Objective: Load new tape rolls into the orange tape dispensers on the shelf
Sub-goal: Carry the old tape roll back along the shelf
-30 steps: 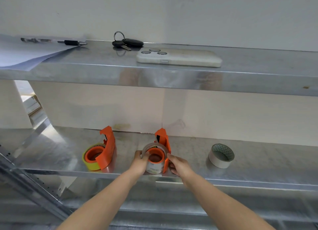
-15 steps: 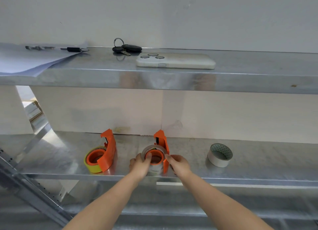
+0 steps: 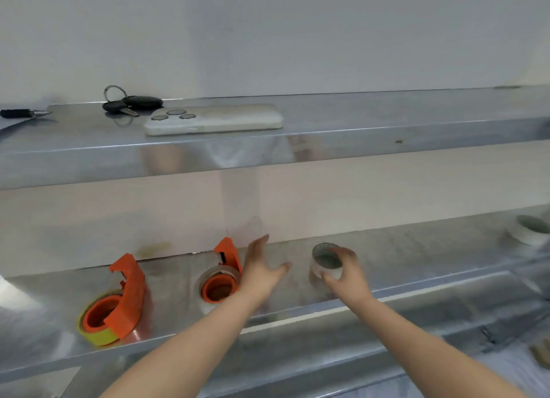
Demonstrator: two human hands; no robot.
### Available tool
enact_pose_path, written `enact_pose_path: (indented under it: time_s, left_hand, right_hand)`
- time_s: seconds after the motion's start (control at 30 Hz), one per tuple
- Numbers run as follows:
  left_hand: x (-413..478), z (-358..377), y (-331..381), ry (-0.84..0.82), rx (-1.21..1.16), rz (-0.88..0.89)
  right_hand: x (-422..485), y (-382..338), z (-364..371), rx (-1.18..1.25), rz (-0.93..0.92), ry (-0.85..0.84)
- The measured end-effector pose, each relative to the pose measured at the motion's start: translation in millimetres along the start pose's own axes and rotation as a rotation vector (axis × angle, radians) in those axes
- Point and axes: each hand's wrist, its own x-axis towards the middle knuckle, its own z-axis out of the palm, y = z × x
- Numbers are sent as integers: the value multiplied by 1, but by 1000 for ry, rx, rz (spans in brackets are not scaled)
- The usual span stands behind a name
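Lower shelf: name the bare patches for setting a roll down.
Lower metal shelf: bare between the small white tape roll in the right hand and the far-right white roll. Crowded around both orange tape dispensers.

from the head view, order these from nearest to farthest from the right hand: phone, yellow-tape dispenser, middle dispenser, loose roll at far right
From the right hand:
1. Middle dispenser, lower shelf, just past the left hand.
2. Loose roll, lower shelf, far right edge.
3. Phone, upper shelf.
4. Yellow-tape dispenser, lower shelf, far left.
Items 2 and 3 are close to call.

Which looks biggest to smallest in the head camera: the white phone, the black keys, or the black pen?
1. White phone.
2. Black keys.
3. Black pen, though the frame edge cuts it off, so unsure.
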Motion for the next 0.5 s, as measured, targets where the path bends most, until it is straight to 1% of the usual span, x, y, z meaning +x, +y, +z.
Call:
enact_pose_path:
  time_s: [0.07, 0.17, 0.23, 0.3, 0.37, 0.43, 0.5]
  left_hand:
    - [5, 23, 5, -95, -5, -19]
    - [15, 51, 3, -269, 16, -113]
    - [24, 65, 1, -376, 19, -164]
    - [32, 78, 1, -443, 11, -177]
    - [36, 93, 5, -435, -20, -146]
    - [37, 109, 12, -327, -42, -96]
    - [36, 124, 26, -228, -54, -91]
  right_hand:
    - [4, 14, -11, -26, 52, -20]
    - [12, 30, -11, -57, 164, -150]
    - [20, 36, -5, -38, 192, -195]
    - [28, 40, 2, -2, 196, -207]
    - [34, 42, 7, 4, 196, -191]
    - [39, 44, 5, 18, 178, -159]
    - [44, 49, -4, 43, 142, -101]
